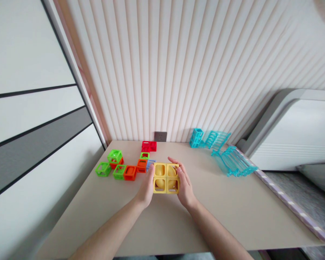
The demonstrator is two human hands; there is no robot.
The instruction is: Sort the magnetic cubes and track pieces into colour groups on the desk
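yellow block (pixel 166 178), two cubes by two, gripped between both hands

item: one yellow block of four open-sided cubes, rounded shapes inside. place: in the hands, in front of the person, over the middle of the table (pixel 206 216); contact with the tabletop cannot be told.

left hand (pixel 146 187): at the block's left side, its forearm (pixel 116 227) slanting in from the lower left. thumb pressed along the side; the other fingers are hidden, their spread cannot be told.

right hand (pixel 186 184): at the right side, its forearm (pixel 216 227) slanting in from the lower right. thumb against the side, fingers curved round behind, one showing past the top right corner.

direction: four-window face towards the person, edges upright and level; near square, no clear long axis; depth hidden.

also on table: green cubes (pixel 119 172) and orange cubes (pixel 130 173), left; red cubes (pixel 145 146), far side; blue cube (pixel 151 163), partly behind the block; turquoise pieces (pixel 197 138), far right.
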